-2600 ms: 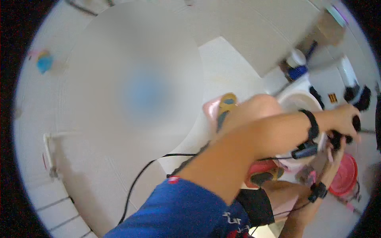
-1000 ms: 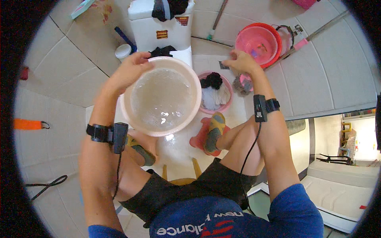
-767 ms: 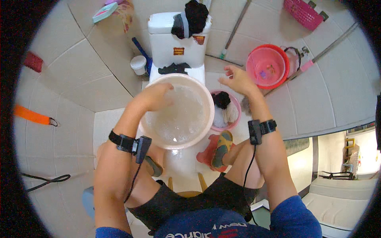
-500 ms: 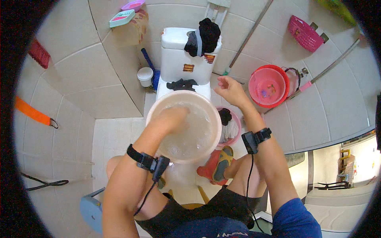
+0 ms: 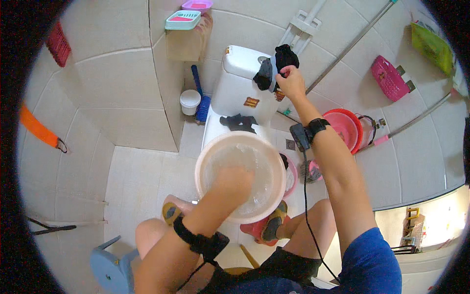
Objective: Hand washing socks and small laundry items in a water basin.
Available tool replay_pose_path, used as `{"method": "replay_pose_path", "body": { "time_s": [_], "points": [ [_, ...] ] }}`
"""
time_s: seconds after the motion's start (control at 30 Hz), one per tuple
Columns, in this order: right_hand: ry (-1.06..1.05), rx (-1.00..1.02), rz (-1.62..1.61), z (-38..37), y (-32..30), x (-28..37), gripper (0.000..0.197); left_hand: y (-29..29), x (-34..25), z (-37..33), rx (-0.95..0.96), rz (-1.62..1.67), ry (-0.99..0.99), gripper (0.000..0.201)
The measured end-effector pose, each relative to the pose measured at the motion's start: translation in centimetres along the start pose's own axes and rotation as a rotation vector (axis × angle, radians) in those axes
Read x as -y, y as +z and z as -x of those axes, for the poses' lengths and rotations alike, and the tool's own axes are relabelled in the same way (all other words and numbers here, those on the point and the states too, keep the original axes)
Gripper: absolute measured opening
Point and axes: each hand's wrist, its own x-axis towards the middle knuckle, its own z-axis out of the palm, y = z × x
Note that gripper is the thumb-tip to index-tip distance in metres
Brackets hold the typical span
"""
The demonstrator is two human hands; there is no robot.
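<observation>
My right hand (image 5: 292,82) reaches up to the toilet tank (image 5: 240,68). Its fingertips pinch the edge of a pile of dark socks (image 5: 287,58), black and grey with a lighter band, lying on the lid. Over the pale pink basin (image 5: 201,183) of cloudy, sudsy water, my left hand (image 5: 236,182) is low at the surface. Motion smears it, and its fingers cannot be made out. Another dark cloth (image 5: 238,122) lies on the toilet seat cover, just behind the basin.
Right of the big basin, a smaller pink basin (image 5: 292,179) holds dark and white cloth. Red and pink basins (image 5: 345,130) are by the right wall. A blue stool (image 5: 112,272) stands at lower left. A white tub (image 5: 190,102) and blue brush (image 5: 203,109) sit beside the toilet.
My right hand has moved up and away from beside the basin to the dark socks on the tank. My left hand stays over the basin. The view has shifted.
</observation>
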Motion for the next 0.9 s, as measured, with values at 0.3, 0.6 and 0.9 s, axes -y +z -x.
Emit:
{"method": "replay_pose_path", "body": {
  "time_s": [0.3,0.6,0.9],
  "points": [
    [0.278,0.010,0.054,-7.6,0.4,-2.4,0.147,1.4,-0.6,-0.6,-0.022,0.017,0.046,0.018],
    [0.171,0.015,0.234,-9.3,2.2,-4.1,0.109,0.6,-0.7,0.0,0.017,-0.004,0.026,0.019],
    [0.175,-0.072,-0.767,-7.0,-6.5,-3.5,0.061,-0.8,-0.9,-2.3,0.053,0.162,-0.008,0.036]
  ]
}}
